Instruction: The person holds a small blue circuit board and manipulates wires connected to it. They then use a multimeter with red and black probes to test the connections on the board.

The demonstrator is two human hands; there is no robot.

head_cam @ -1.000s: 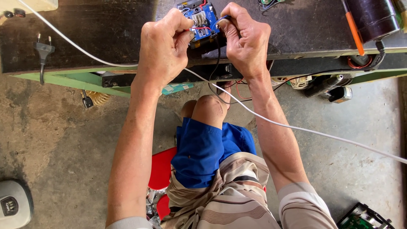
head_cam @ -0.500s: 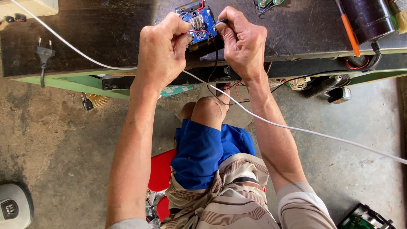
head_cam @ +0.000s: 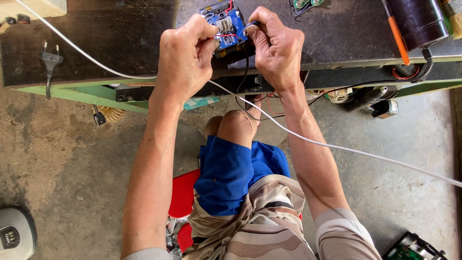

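Small blue circuit board [head_cam: 225,23]: lower part covered by the fingers of the left hand [head_cam: 185,60] and right hand [head_cam: 276,50]; components too small to identify. Thin red and blue wires [head_cam: 226,34]: ends vanish under the fingertips, so the exact grip cannot be told. White cable [head_cam: 337,147]: cut off at the top and right edges. Dark cylinder [head_cam: 417,19]: top cropped. Grey device [head_cam: 14,233] and green-edged case [head_cam: 414,248]: partly outside the frame. Items beneath the surface [head_cam: 120,43]: shadowed, indistinct.
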